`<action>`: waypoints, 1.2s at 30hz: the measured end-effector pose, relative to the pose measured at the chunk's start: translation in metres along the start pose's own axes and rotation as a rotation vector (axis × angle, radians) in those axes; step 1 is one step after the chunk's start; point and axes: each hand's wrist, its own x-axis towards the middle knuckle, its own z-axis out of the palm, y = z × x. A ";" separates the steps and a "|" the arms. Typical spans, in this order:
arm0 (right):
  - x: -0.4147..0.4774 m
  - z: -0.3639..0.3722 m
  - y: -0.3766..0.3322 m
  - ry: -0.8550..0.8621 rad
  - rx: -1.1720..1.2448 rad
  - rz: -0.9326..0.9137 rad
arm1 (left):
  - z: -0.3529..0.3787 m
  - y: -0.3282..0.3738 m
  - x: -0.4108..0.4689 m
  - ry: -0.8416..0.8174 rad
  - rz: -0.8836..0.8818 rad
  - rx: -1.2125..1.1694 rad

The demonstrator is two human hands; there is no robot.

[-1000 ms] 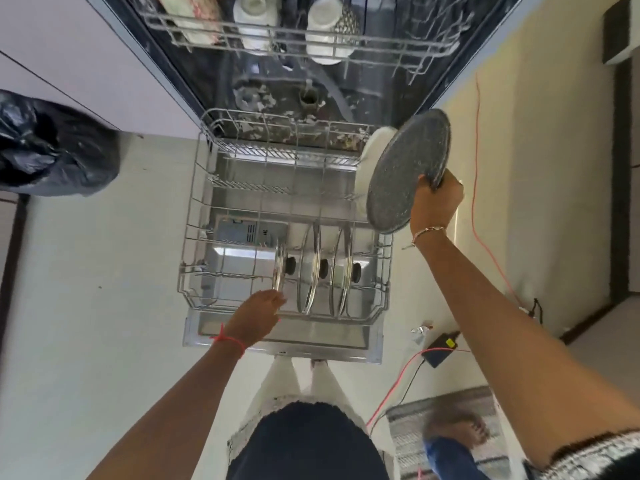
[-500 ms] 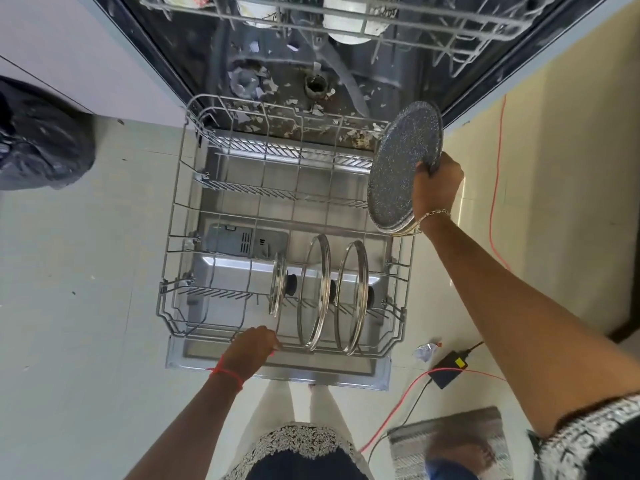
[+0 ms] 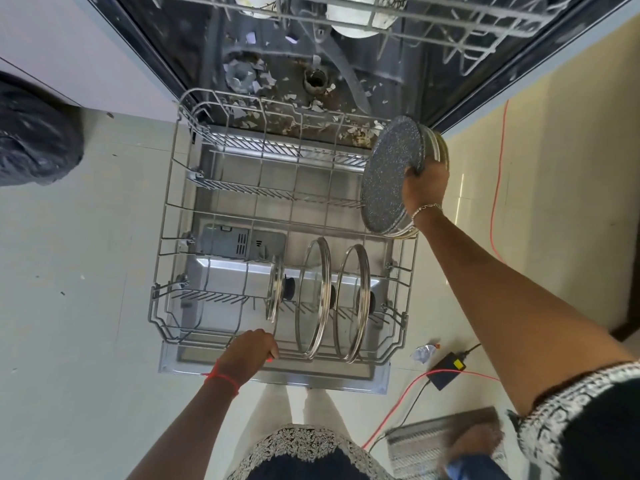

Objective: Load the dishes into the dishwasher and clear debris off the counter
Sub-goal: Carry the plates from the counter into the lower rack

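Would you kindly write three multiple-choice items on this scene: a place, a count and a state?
1. Where is the speckled plate stack? A) in the upper rack B) at the right edge of the lower rack, in the right hand C) on the floor
2. How many glass lids stand in the lower rack? A) one B) three C) five
3. What is the left hand doing? A) gripping the rack's front rim B) hanging open C) lifting a lid
Answers: 1 B, the hand holds it there; 2 B, three stand in a row; 3 A, its fingers curl over the rim.
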 end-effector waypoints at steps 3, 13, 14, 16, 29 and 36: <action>-0.001 0.005 0.005 -0.031 0.021 0.033 | 0.000 -0.001 -0.002 0.001 0.009 0.007; 0.000 0.015 0.003 -0.076 0.121 0.065 | -0.001 0.002 -0.006 0.000 0.028 0.043; 0.000 0.015 0.000 -0.070 0.120 0.076 | -0.002 0.002 -0.006 -0.002 0.023 0.050; -0.001 0.014 -0.004 -0.060 0.112 0.071 | -0.001 0.003 -0.006 0.001 0.026 0.084; -0.039 -0.055 -0.031 -0.223 -0.163 0.123 | -0.085 0.039 -0.042 0.097 0.100 0.385; -0.083 -0.106 -0.061 -0.327 -0.308 -0.162 | -0.164 0.084 -0.084 0.318 0.132 0.213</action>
